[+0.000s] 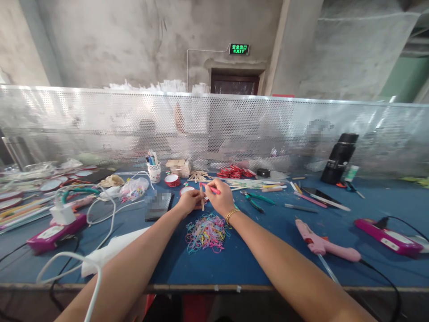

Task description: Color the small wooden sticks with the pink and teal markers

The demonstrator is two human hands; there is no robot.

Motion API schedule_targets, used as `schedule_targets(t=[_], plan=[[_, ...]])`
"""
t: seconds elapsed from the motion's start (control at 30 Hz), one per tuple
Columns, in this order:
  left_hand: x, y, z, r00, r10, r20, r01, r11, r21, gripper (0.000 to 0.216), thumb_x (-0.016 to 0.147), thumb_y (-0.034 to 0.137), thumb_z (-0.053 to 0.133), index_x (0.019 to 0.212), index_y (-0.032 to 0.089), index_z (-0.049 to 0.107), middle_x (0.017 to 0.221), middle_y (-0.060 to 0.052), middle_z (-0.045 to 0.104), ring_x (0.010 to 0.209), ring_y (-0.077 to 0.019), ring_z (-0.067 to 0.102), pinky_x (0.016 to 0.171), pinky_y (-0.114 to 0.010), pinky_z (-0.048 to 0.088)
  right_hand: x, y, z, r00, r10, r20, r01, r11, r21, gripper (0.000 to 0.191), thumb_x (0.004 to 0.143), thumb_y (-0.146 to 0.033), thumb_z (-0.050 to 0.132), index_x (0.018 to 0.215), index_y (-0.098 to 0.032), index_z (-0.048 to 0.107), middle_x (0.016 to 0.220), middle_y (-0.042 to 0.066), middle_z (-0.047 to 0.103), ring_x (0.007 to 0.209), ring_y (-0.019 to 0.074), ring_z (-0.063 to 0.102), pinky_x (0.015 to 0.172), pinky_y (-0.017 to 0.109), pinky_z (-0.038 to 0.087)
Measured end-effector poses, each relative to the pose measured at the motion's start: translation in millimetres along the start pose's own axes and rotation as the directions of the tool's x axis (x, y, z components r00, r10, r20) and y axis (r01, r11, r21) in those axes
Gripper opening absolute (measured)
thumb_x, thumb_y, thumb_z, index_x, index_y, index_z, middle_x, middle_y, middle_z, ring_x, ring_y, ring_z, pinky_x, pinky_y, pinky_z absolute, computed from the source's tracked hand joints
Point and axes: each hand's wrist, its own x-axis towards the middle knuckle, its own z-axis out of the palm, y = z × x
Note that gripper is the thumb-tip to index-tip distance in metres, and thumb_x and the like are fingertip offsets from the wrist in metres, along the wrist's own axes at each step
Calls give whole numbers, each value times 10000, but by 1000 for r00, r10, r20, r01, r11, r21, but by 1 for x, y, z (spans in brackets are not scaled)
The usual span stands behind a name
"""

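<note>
Above the blue table point(254, 264), a wooden stick point(202, 200) is held roughly upright by the left hand point(188, 202), whose fingers are closed on it, while a pink marker point(211, 189) is pinched between the fingers of the right hand point(221, 197) and pointed at the stick's upper end. A heap of coloured rubber bands point(206, 232) is seen on the table just in front of both hands. Green-handled pliers point(256, 200) and a pink glue gun point(323, 245) are laid to the right, well apart from the hands.
</note>
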Motion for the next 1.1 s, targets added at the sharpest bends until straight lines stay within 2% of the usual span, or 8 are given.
schedule_targets(t=[0.23, 0.5, 0.7, 0.87, 1.1], plan=[[1, -1, 0, 1000, 2, -5, -2, 1000, -9, 265, 636, 333, 813, 713, 156, 632, 649, -14, 658, 639, -156, 646, 586, -250, 523, 0, 1, 1, 1000, -16, 10, 16, 1000, 1, 103, 863, -256, 568, 765, -224, 569, 670, -9, 636, 646, 161, 578, 672, 267, 396], [0, 0, 0, 1000, 3, -6, -3, 1000, 2, 207, 686, 301, 774, 705, 153, 631, 669, -27, 674, 652, -159, 653, 587, -249, 527, 0, 1, 1, 1000, -25, 3, 25, 1000, 9, 111, 874, -271, 562, 773, -226, 566, 682, -3, 641, 667, 168, 589, 695, 276, 407], [1, -1, -1, 1000, -1, -7, 2, 1000, 14, 240, 658, 322, 801, 735, 150, 653, 671, -33, 679, 676, -168, 659, 589, -245, 526, 1, 1, -1, 1000, 15, -14, -15, 1000, 23, 102, 869, -263, 556, 775, -226, 564, 704, 6, 651, 685, 171, 606, 687, 273, 417], [-1, 0, 0, 1000, 18, -2, -18, 1000, 5, 235, 675, 320, 789, 694, 148, 630, 648, -24, 666, 627, -149, 641, 564, -233, 520, 0, 1, 0, 1000, -21, 18, 21, 999, 33, 121, 884, -286, 554, 782, -224, 571, 693, 2, 646, 672, 165, 597, 688, 271, 413], [0, 1, 0, 1000, -1, 3, 1, 1000, 8, 241, 672, 317, 794, 713, 150, 625, 649, -11, 664, 639, -142, 647, 570, -225, 522, 1, 3, 0, 1000, -3, -15, 3, 999, 33, 110, 880, -276, 555, 786, -220, 569, 711, 6, 655, 689, 166, 607, 695, 269, 419]])
